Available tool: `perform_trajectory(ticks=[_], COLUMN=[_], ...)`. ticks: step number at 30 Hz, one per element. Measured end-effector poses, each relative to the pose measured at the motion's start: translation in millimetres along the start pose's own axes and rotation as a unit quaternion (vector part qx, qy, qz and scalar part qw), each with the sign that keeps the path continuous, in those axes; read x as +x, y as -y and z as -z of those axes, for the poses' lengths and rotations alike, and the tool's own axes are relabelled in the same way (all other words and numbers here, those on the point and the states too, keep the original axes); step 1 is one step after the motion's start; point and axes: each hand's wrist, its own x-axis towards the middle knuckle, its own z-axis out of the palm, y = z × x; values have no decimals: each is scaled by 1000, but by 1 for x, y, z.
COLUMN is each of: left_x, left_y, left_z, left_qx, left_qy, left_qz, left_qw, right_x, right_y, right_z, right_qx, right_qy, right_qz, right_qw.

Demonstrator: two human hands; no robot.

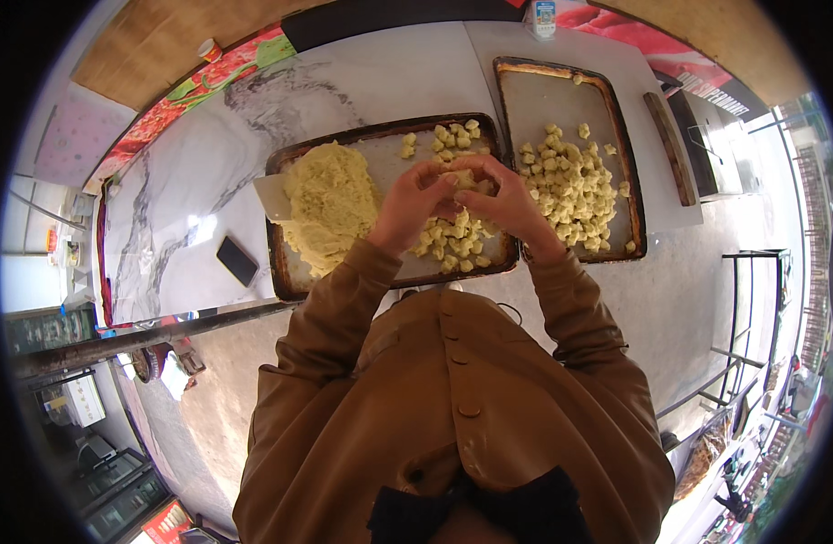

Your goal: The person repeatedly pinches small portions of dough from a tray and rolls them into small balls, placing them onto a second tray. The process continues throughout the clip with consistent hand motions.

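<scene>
My left hand (pixel 416 202) and my right hand (pixel 501 200) meet over a baking tray (pixel 389 170), their fingers around a piece of pale yellow dough (pixel 462 179). To the left in that tray lies a large mass of dough (pixel 334 204), with a whitish flat scraper (pixel 272 197) against its left side. Small dough lumps (pixel 454 238) lie below and beyond my hands. A second baking tray (pixel 624 122), at the right, holds a heap of similar lumps (pixel 569 187). My fingers partly hide the held piece.
A black phone (pixel 237 261) lies on the marble-patterned table (pixel 185 197) at the left. A paper cup (pixel 210 50) and a small stand bearing a printed code (pixel 544 20) are at the far side. A wooden bar (pixel 669 149) lies right of the trays.
</scene>
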Motion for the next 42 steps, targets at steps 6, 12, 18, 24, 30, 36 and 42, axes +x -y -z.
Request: perform_trajectory(ticks=[6, 12, 18, 24, 30, 36, 42], left_x=[-1, -3, 13, 29, 12, 3, -27], left_y=[4, 3, 27, 68, 67, 73, 105], left_z=[1, -1, 20, -9, -57, 14, 69], left_qx=[-91, -206, -146, 324, 70, 60, 49], left_qy=[19, -31, -21, -15, 39, -114, -187], left_qz=[42, 43, 50, -132, -11, -3, -25], left_qw=[995, 977, 988, 937, 997, 992, 981], right_x=[1, -10, -31, -62, -93, -124, -76], right_y=[-4, -17, -51, -91, -143, -150, -175], right_z=[1, 2, -11, -19, 17, 83, 64], right_qx=[-63, 131, 118, 441, 555, 626, 542], right_qy=[-3, -40, -52, -89, -137, -367, -191], right_qz=[4, -60, -184, -269, -209, -146, -126], right_qw=[998, 989, 975, 852, 793, 672, 809])
